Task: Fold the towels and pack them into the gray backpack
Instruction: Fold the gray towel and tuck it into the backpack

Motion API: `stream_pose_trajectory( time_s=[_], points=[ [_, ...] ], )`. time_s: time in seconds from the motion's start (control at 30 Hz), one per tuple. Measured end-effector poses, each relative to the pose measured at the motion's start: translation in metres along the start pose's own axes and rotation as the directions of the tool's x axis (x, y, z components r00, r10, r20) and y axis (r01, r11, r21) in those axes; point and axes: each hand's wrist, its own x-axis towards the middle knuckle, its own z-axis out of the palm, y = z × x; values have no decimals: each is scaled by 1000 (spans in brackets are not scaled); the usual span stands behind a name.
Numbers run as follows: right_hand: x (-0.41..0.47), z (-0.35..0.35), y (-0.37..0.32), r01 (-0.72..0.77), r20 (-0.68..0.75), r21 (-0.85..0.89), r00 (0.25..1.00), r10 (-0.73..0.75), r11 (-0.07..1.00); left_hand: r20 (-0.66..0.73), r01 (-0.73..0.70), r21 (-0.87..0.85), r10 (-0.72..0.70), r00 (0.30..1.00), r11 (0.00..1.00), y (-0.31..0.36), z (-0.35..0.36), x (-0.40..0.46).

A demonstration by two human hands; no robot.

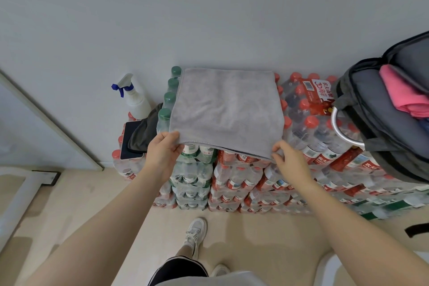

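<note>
A grey towel [226, 109] lies folded flat on top of stacked packs of water bottles [234, 183]. My left hand [162, 151] pinches its near left corner. My right hand [289, 158] grips its near right corner, where the layers hang slightly over the edge. The gray backpack [380, 111] stands open at the right on the bottle packs, with a pink towel [404, 95] sticking out of its main compartment.
A white spray bottle [135, 97] with a blue trigger, a phone [130, 139] and a dark cloth [145, 132] sit left of the towel. A metal ring [341, 132] hangs by the backpack. A white wall is behind; beige floor and my shoes are below.
</note>
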Motion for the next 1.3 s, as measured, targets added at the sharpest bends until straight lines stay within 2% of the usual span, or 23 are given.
stream_pose_trajectory(
  time_s=[0.07, 0.13, 0.23, 0.27, 0.33, 0.43, 0.5, 0.57, 0.63, 0.7, 0.77, 0.83, 0.97, 1.1, 1.17, 1.3],
  points=[
    [-1, -2, 4, -134, 55, 300, 991, 123, 945, -69, 9, 117, -1, 998, 993, -4, -4, 0],
    [-2, -4, 6, -249, 132, 536, 969, 211, 807, -135, 31, 260, 4, 991, 965, -9, -10, 1],
    [-6, -12, 4, -323, 220, 708, 946, 239, 628, -175, 25, 419, 54, 983, 908, -13, -14, -3],
    [-8, -16, 4, -331, 244, 730, 944, 224, 598, -169, 6, 457, 80, 982, 889, -13, -13, -5],
    [-13, -24, 5, -328, 284, 702, 943, 174, 632, -79, -75, 552, 142, 987, 830, -10, -10, -13],
    [-20, -33, 2, -280, 297, 529, 945, 134, 801, 114, -206, 778, 189, 975, 594, -4, -7, -20],
    [-24, -37, -3, -206, 217, 408, 968, 125, 889, 155, -232, 867, 205, 966, 441, -1, -6, -25],
    [-27, -40, -10, -140, 108, 362, 988, 108, 922, 235, -290, 908, 204, 950, 304, 2, -4, -31],
    [-30, -42, -15, -63, 36, 297, 998, 55, 953, 359, -373, 926, 170, 918, 56, 4, -4, -34],
    [-32, -46, -16, 39, -56, 125, 998, -32, 991, 447, -424, 892, 172, 878, -154, 9, -6, -36],
    [-32, -50, -16, 94, -159, 59, 984, -84, 994, 512, -472, 857, 248, 822, -206, 17, -7, -33],
    [-29, -55, -18, 95, -223, 136, 973, -63, 986, 559, -548, 825, 349, 752, -141, 28, -8, -31],
    [-15, -65, -28, 140, -255, 336, 965, -53, 932, 586, -647, 762, 433, 685, -8, 48, -9, -23],
    [4, -78, -39, 98, -131, 640, 991, -17, 762, 546, -627, 710, 312, 777, 320, 64, 4, -13],
    [21, -81, -42, 75, -125, 668, 992, 12, 741, 526, -571, 667, 240, 816, 478, 73, 13, -3],
    [63, -81, -52, 10, -102, 716, 991, 91, 698, 476, -471, 565, 199, 857, 677, 86, 29, 30]
  ],
)
